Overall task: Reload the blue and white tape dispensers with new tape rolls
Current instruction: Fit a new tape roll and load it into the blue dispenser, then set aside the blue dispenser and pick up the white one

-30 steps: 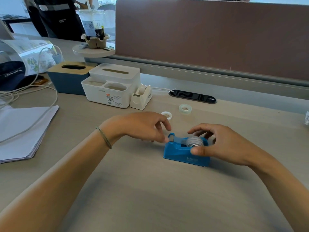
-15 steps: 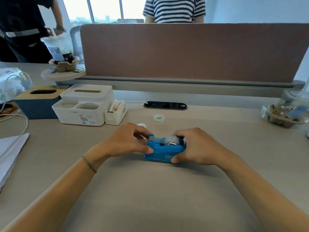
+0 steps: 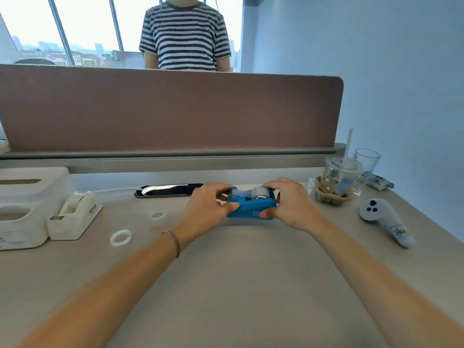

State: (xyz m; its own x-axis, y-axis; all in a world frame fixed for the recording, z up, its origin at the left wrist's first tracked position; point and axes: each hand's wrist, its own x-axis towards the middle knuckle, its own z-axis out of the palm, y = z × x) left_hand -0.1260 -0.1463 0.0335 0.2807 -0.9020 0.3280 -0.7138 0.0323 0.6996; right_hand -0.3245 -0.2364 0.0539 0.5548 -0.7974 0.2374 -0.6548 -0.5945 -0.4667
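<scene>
The blue tape dispenser (image 3: 251,204) sits at the far middle of the desk with a clear tape roll (image 3: 259,193) seated in it. My left hand (image 3: 208,209) grips its left, cutter end; my right hand (image 3: 288,204) grips its right end. The white tape dispenser (image 3: 75,217) stands at the left, untouched. A clear tape roll (image 3: 157,216) and a white empty core ring (image 3: 121,237) lie on the desk between the two dispensers.
A white organiser box (image 3: 22,204) stands far left beside the white dispenser. A black cable port (image 3: 168,190) lies behind. At the right are a plastic cup in a pulp holder (image 3: 336,182), a glass (image 3: 367,162) and a white handheld controller (image 3: 384,222). A person in stripes stands beyond the brown divider (image 3: 170,109).
My view has lifted and turned right. Both hands closed on the blue dispenser's ends and moved it farther back and right on the desk.
</scene>
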